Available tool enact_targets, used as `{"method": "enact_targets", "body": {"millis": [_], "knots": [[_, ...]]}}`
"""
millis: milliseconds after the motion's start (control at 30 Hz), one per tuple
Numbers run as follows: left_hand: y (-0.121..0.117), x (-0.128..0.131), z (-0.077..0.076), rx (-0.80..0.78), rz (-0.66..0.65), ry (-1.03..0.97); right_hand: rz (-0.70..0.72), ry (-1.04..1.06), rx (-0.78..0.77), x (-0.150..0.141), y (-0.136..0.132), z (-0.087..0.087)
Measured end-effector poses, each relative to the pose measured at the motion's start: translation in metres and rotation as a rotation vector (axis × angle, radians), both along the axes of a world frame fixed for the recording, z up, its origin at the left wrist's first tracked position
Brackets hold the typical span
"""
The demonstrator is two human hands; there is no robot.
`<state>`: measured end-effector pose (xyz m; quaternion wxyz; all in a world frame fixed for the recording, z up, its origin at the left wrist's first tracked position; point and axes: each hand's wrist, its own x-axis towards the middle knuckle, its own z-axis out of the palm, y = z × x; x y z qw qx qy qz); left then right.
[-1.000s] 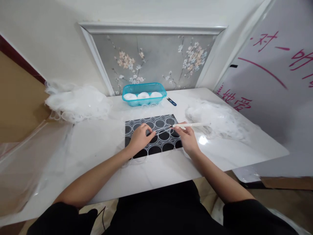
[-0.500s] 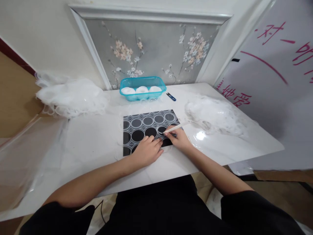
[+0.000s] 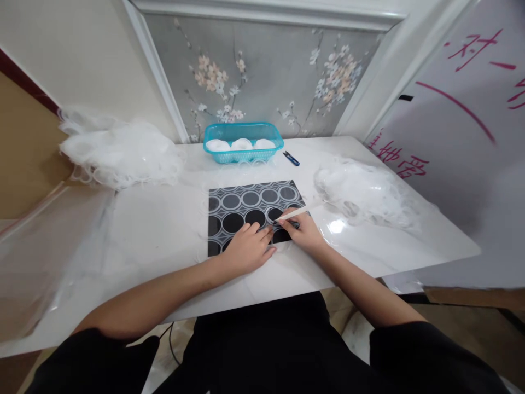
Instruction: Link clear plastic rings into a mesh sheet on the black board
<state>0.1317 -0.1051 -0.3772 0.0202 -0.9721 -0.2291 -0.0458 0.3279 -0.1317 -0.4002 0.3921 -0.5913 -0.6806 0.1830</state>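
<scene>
A black sheet (image 3: 233,222) with rows of pale-ringed dark circles lies flat on the white table. My left hand (image 3: 246,249) rests on its lower edge, fingers stretched out and pressing down, with nothing held. In a pinch like a pen grip, my right hand (image 3: 303,231) holds a slim white pen-like tool (image 3: 295,213). Its dark tip meets the sheet at the rim of a circle right of centre. Whether the tip is a blade or a nib I cannot make out. Part of the sheet's lower right is covered by my hands.
A blue plastic basket (image 3: 243,126) holding several white round pieces stands at the back. Beside it lie dark blue thread snips (image 3: 291,158). Heaps of clear film cut-outs sit left (image 3: 127,153) and right (image 3: 361,189) on the table (image 3: 156,230).
The view has shifted slightly. Around the ringed circle the tool tip has moved a little, with my right hand following. My left hand stays on the sheet.
</scene>
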Motion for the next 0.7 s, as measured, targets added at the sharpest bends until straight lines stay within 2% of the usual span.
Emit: {"method": "enact_targets", "body": {"millis": [167, 233, 267, 300, 367, 400, 433, 467, 567, 700], "knots": [[0.002, 0.001, 0.007, -0.075, 0.003, 0.020, 0.050, -0.526, 0.186, -0.014, -0.011, -0.003], [0.004, 0.001, 0.009, -0.107, 0.004, 0.028, 0.052, -0.637, 0.218, -0.008, -0.003, 0.003], [0.005, 0.001, 0.009, -0.124, 0.008, 0.029, -0.003, -0.650, 0.235, -0.001, 0.005, 0.008], [0.007, 0.000, 0.009, -0.141, 0.014, 0.027, -0.107, -0.634, 0.256, 0.009, 0.013, 0.013], [0.009, -0.001, 0.008, -0.172, 0.023, 0.016, -0.419, -0.532, 0.333, 0.031, 0.026, 0.026], [0.011, -0.002, 0.008, -0.184, 0.024, 0.008, -0.523, -0.475, 0.359, 0.041, 0.029, 0.030], [0.011, -0.003, 0.008, -0.190, 0.021, -0.001, -0.542, -0.435, 0.362, 0.048, 0.028, 0.033], [0.012, -0.003, 0.008, -0.189, 0.018, -0.013, -0.502, -0.406, 0.342, 0.053, 0.025, 0.033], [0.011, 0.000, 0.013, -0.151, 0.014, -0.067, -0.246, -0.310, 0.179, 0.053, 0.003, 0.020], [0.007, 0.012, 0.020, -0.081, -0.032, -0.070, -0.166, 0.007, 0.022, 0.045, -0.017, -0.001]]}}
